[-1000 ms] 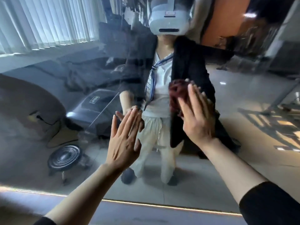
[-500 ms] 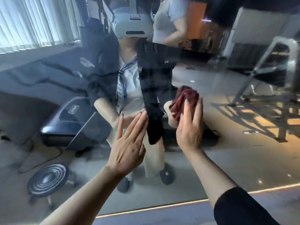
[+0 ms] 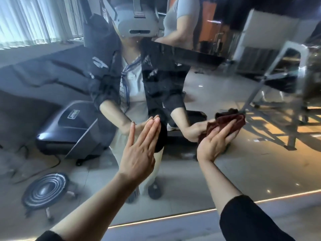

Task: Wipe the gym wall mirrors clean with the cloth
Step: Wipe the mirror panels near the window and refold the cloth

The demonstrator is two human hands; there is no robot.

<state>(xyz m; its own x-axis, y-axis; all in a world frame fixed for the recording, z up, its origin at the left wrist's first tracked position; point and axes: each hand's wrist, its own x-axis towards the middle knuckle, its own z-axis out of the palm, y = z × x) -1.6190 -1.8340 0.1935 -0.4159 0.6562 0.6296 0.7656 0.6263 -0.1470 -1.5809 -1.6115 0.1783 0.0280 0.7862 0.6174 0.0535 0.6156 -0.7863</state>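
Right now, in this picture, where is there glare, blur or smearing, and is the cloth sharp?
Head view: bright glare from the window blinds at upper left; streaky smears on the mirror across the dark reflected jacket; wide-angle bending toward the edges; the dark red cloth under the right hand is fairly sharp.

Cloth swept right across the mirror

Right hand (image 3: 212, 141) now tilted rightward, pressing dark red cloth (image 3: 227, 121) farther right on mirror (image 3: 225, 171); wider gap from left hand (image 3: 139, 153).
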